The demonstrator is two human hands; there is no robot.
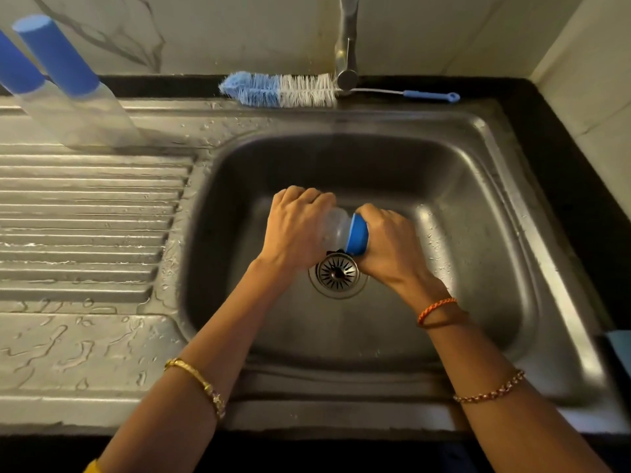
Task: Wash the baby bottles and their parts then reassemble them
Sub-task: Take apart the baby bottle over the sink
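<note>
Gripped: clear bottle [336, 230] body wrapped in left hand [297, 227], blue cap [358, 237] wrapped in right hand [392, 240]. Held over sink [495, 199] drain [338, 273], long axis roughly level, cap end pointing right. Step, by appearance: screwing or unscrewing cap; direction undeterminable. Next: counter-twist of both hands. Nearby: bottle brush [283, 90] on rim; two capped bottles [68, 80] upright on drainboard [85, 216].

Most of clear bottle [336, 230] body hidden under left hand [293, 230]; far side of blue cap [357, 238] covered by right hand [389, 245]. Drain strainer [338, 273] partly masked by both wrists. Leftmost capped bottle [18, 75] cut by left edge. Faucet [347, 42] cropped at top. Teal object [619, 349] at right edge too cropped to identify. Brush [283, 89] wire partly behind faucet base.
</note>
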